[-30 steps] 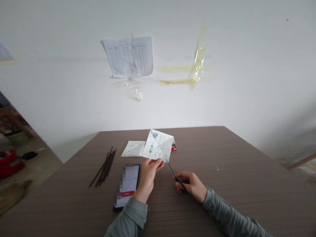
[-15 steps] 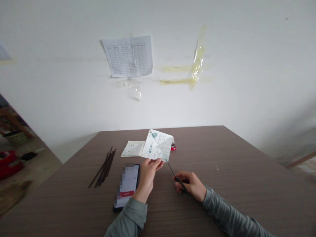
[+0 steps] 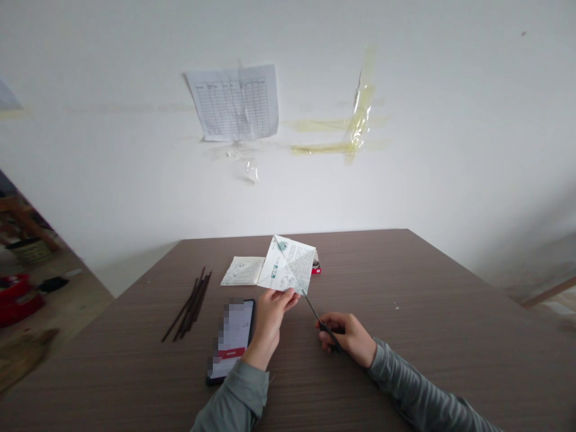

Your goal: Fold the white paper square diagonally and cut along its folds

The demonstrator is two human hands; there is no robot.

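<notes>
My left hand (image 3: 272, 318) pinches the lower edge of a printed sheet of paper (image 3: 288, 264), creased corner to corner and held up off the table. In my right hand (image 3: 346, 336) is a pair of scissors (image 3: 314, 311), gripped by the dark handles. The blade tips meet the paper's lower right corner, just right of my left fingertips; whether the blades are apart I cannot tell. Behind the held sheet lies an open booklet (image 3: 243, 271), partly covered by it. A small red box (image 3: 316, 270) peeks out at the sheet's right edge.
A phone (image 3: 231, 342) lies left of my left forearm. Several thin dark sticks (image 3: 191, 309) rest farther left on the brown table (image 3: 427, 312). The white wall (image 3: 315, 198) stands at the table's back edge, with a printed chart (image 3: 238, 105) taped to it.
</notes>
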